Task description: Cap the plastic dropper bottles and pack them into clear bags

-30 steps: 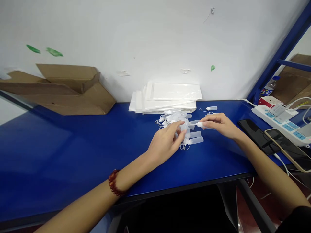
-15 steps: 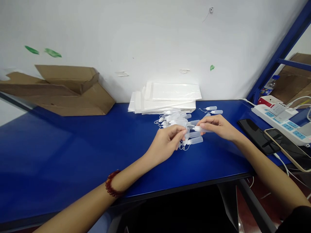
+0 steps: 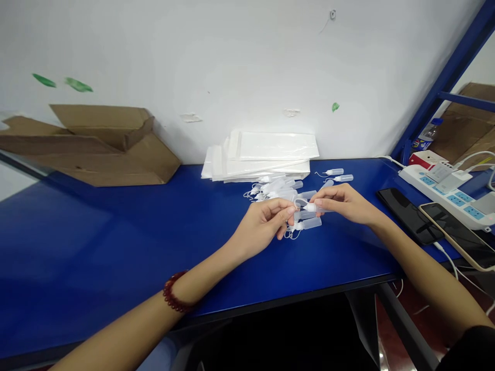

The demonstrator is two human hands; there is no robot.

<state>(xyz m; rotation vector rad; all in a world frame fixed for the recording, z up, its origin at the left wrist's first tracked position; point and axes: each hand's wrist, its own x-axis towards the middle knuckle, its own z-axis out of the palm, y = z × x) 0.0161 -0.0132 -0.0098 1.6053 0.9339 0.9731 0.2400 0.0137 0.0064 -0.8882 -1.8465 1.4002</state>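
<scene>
My right hand (image 3: 344, 203) pinches a small translucent dropper bottle (image 3: 310, 207) by its body, the white nozzle pointing left. The fingertips of my left hand (image 3: 266, 221) are closed just left of that nozzle. A thin strap loops from the bottle's neck toward them; its capped end is hidden in the left fingers. Beneath and behind both hands lies a pile of similar dropper bottles (image 3: 276, 186) with looped straps. One loose bottle (image 3: 311, 223) rests just below the hands, and two more (image 3: 343, 178) lie apart behind the right hand.
White flat sleeves (image 3: 270, 147) are stacked against the wall. An open cardboard box (image 3: 127, 159) stands at the left of the blue table (image 3: 135, 247). To the right are two phones (image 3: 410, 216), a power strip (image 3: 444, 193) with cables and a plastic bottle (image 3: 427, 135).
The held bottle's nozzle has come slightly nearer to my left fingertips. Both hands keep their pinch, and the whole view has shifted a little.
</scene>
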